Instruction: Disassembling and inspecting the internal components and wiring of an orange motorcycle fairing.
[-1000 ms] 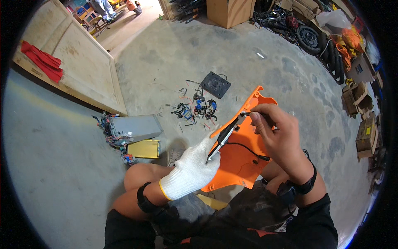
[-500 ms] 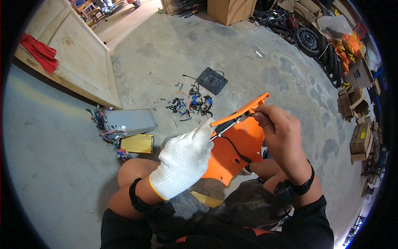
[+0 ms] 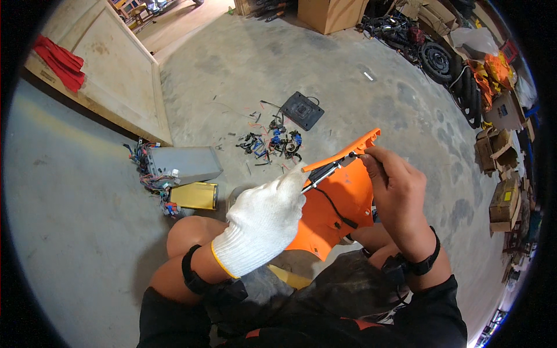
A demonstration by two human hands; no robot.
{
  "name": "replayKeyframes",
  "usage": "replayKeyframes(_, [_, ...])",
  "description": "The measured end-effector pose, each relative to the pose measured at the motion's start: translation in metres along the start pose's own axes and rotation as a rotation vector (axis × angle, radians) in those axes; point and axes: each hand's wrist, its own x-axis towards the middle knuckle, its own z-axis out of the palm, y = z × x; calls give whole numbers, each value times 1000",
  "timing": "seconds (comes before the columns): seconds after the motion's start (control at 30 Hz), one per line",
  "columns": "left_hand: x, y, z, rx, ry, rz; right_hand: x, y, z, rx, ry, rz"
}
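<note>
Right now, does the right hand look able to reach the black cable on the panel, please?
Probably yes: the black cable lies mostly exposed on the orange panel, near the right hand, with nothing visible between.

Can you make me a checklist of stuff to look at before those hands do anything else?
1. Left hand gloved and gripping the orange panel: ok, it holds the panel's left end.
2. Right hand gloved: not ok, it's bare.
3. Right fingertips firmly on a part: cannot tell; they're at the panel's upper edge, but what's there is too small.
4. Black plug clear of both hands: ok, it shows against the panel's inner face.
5. Wire scraps tidied up: not ok, they're scattered on the floor.
</note>
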Motion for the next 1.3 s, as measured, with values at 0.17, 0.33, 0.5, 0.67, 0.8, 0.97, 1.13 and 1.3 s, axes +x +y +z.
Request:
replayKeyframes(0.17, [-1, 1, -2, 14, -30, 1, 0, 0, 0, -7, -20, -13])
replayKeyframes(0.33, [-5, -9, 2, 28, -41, 31, -1, -1, 5, -124, -180, -143])
replayKeyframes(0.5, [-7, -13, 1, 117, -162, 88, -4, 5, 9, -113, -277, -110])
replayKeyframes(0.67, [-6, -12, 4, 131, -177, 102, -14, 11, 18, -195, -367, -15])
replayKeyframes(0.8, [-7, -10, 6, 107, -119, 87, -13, 3, 21, -324, -347, 51])
replayKeyframes(0.97, [-6, -6, 6, 160, -124, 83, -7, 12, 17, -204, -409, 184])
replayKeyframes(1.13, [-8, -7, 4, 196, -169, 112, -5, 13, 23, 85, -362, 415])
replayKeyframes(1.3, [-8, -9, 7, 164, -77, 115, -4, 11, 25, -106, -335, 265])
